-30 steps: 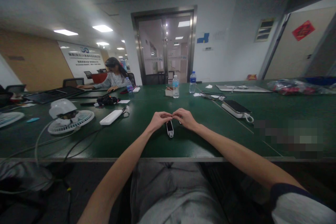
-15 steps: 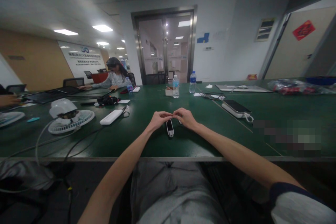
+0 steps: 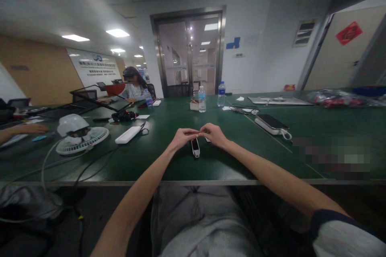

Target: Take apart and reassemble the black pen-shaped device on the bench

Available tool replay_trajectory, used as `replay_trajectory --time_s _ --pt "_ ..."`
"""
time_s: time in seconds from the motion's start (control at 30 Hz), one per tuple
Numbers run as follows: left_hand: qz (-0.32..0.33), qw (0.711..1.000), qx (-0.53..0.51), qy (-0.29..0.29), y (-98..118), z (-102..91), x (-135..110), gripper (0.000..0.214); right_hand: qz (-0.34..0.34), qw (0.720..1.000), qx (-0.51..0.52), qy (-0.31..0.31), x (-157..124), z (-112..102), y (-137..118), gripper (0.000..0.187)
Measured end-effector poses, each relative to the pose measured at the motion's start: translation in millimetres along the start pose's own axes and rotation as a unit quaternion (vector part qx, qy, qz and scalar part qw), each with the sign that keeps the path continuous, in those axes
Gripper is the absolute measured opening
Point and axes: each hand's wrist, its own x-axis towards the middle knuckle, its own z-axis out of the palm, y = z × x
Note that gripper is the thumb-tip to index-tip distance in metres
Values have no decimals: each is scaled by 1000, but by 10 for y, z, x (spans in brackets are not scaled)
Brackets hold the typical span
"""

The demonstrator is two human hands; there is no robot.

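Observation:
My left hand [image 3: 182, 138] and my right hand [image 3: 214, 135] hover low over the green table [image 3: 157, 170], their fingertips meeting at the middle. I cannot tell whether something tiny lies between them. Just below, a narrow black-and-white device [image 3: 195, 147] lies lengthwise on the tabletop, apparently untouched. A small pale item [image 3: 207, 139] sits partly hidden under my right hand.
A white desk fan [image 3: 82, 139] and a white bar-shaped box [image 3: 128, 134] stand left, with black cables nearby. To the right lies a phone on a white power bank [image 3: 271, 124]. Water bottles [image 3: 202, 99] stand beyond. A co-worker [image 3: 134, 84] sits far left; another person's hand [image 3: 28, 129] rests nearby.
My hands stay almost still. Another person's hand has come in from the left edge, and a dark screen at the far left now stands raised.

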Motion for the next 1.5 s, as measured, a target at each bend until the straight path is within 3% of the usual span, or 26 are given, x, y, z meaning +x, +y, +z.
replay_trajectory --time_s 0.23,0.43,0.6,0.83,1.2,1.5 --pt "12 1000 -10 -23 -28 10 19 32 -27 997 -53 -44 42 -114 7 24" --pt "17 1000 -11 -6 -32 -18 26 33 11 989 -116 -86 116 -364 50 24" --pt "11 1000 -7 6 -86 -50 50 35 71 960 -178 -203 80 -537 182 24" --pt "7 1000 12 12 -109 -69 56 36 148 930 -128 -310 48 -572 229 24" --pt "17 999 26 18 -130 -76 52 32 160 909 -147 -356 18 -623 367 22" --pt "9 999 36 16 -80 -82 25 32 195 897 -247 -309 12 -660 471 17"
